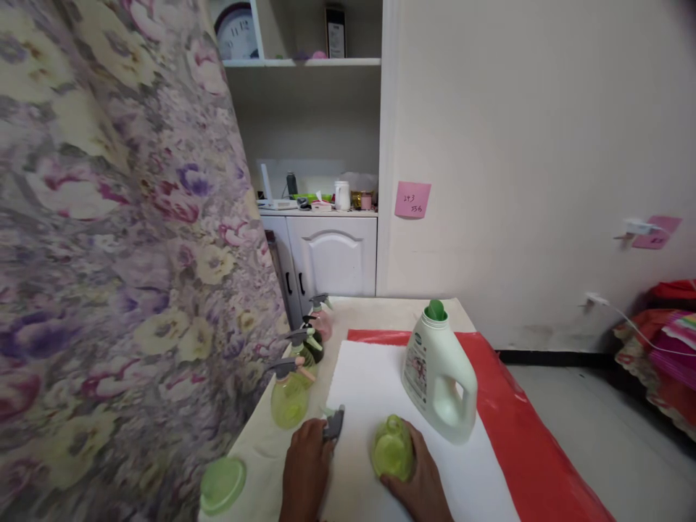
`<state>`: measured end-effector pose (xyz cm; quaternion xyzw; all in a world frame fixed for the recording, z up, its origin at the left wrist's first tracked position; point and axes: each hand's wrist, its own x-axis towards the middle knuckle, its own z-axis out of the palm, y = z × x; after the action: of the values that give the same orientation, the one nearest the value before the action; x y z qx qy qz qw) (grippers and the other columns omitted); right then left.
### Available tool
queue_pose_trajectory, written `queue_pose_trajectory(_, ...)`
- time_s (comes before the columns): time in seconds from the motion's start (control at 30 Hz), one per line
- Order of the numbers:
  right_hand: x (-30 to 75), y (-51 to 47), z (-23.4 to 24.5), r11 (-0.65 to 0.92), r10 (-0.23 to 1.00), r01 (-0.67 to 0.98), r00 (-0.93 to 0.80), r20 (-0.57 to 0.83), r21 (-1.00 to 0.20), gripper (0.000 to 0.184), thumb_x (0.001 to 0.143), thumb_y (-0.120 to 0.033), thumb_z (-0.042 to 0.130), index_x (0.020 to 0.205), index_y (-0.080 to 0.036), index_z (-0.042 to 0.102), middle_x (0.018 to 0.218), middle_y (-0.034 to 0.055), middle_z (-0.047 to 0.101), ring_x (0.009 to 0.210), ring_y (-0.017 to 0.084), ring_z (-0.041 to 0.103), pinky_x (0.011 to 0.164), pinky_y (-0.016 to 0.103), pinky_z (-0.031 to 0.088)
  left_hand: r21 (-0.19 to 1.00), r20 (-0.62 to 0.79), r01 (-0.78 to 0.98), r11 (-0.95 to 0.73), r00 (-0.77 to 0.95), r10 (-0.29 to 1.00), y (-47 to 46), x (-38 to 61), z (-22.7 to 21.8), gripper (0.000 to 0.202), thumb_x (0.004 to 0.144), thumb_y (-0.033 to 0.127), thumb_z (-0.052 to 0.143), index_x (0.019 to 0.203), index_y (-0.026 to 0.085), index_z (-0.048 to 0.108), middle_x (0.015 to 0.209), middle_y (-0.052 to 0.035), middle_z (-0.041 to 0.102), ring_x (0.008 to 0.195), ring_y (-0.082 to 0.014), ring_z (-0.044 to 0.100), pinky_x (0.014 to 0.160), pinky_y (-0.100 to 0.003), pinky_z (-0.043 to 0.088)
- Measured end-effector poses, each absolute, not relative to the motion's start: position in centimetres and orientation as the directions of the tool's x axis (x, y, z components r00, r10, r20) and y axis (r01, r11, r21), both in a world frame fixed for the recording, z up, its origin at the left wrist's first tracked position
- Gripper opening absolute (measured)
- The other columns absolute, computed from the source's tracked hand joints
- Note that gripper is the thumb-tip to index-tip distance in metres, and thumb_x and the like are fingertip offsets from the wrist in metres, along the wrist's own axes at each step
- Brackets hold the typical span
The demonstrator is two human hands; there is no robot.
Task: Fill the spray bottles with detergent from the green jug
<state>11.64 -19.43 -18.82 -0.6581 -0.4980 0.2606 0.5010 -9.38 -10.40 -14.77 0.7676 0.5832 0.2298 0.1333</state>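
My left hand (307, 464) is closed around a grey spray head (334, 424), held low over the left edge of the white sheet. My right hand (417, 475) grips a small rounded yellow-green spray bottle (392, 451) from its right side; its neck is bare and points away from me. Beyond it stands a pale green detergent jug (439, 377), upright, with a dark green spout (436, 310) showing in its uncapped mouth. A green round cap (222, 484) lies at the table's left front corner.
Several spray bottles line the table's left edge, the nearest a yellow-green one (290, 399). White paper (370, 370) lies over a red sheet (494, 391). A floral curtain (135, 254) hangs close on the left; a white cabinet (340, 254) stands behind.
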Motion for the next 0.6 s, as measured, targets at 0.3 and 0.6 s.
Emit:
queue_pose_trajectory(0.3, 11.1, -19.0, -19.3, 0.015, 0.903, 0.371, 0.395, 0.172, -0.928, 0.084, 0.053, -0.012, 0.067, 0.133, -0.016, 0.039, 0.136, 0.0110, 0.053, 0.129, 0.029, 0.047, 0.112, 0.042, 0.035, 0.255, 0.100, 0.936, -0.242, 0.223, 0.970, -10.3, -9.0, -15.3, 0.045, 0.084, 0.001, 0.037, 0.120, 0.014, 0.060, 0.128, -0.0150, 0.060, 0.110, -0.0266, 0.058, 0.088, -0.036, 0.043)
queue_pose_trajectory(0.6, 11.7, -18.6, -19.9, 0.010, 0.923, 0.404, 0.348, 0.164, -0.915, 0.091, 0.052, -0.012, 0.069, 0.137, -0.014, 0.037, 0.140, 0.0117, 0.051, 0.132, 0.029, 0.045, 0.113, 0.039, 0.035, 0.211, 0.098, 0.943, -0.256, 0.240, 0.966, -10.0, -8.9, -15.0, 0.046, 0.085, 0.002, 0.033, 0.119, 0.014, 0.061, 0.119, -0.0135, 0.065, 0.106, -0.0235, 0.059, 0.089, -0.032, 0.042)
